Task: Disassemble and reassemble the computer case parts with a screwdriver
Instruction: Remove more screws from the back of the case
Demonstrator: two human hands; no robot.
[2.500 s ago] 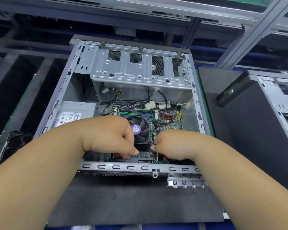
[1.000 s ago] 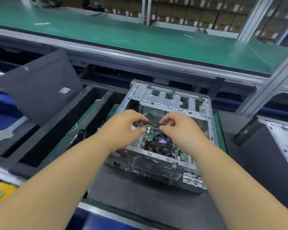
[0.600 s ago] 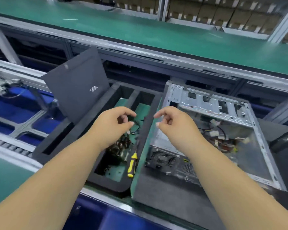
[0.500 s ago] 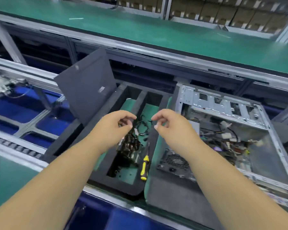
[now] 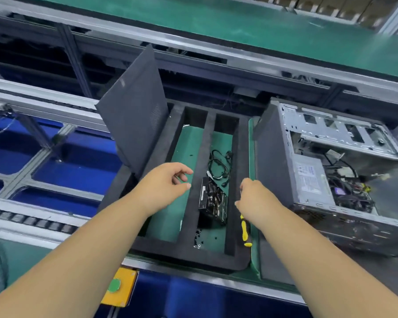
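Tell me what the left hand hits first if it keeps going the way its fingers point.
Probably the black foam divider just beyond the left hand, then the black component in the next compartment; height above the foam tray is unclear.

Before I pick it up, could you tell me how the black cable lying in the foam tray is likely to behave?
The black cable lies in loose loops, so it is probably floppy and will sag and trail when lifted. It looks thin, so likely light. One end lies close to the dark component in the same compartment of the foam tray, so it might snag there; lift slowly.
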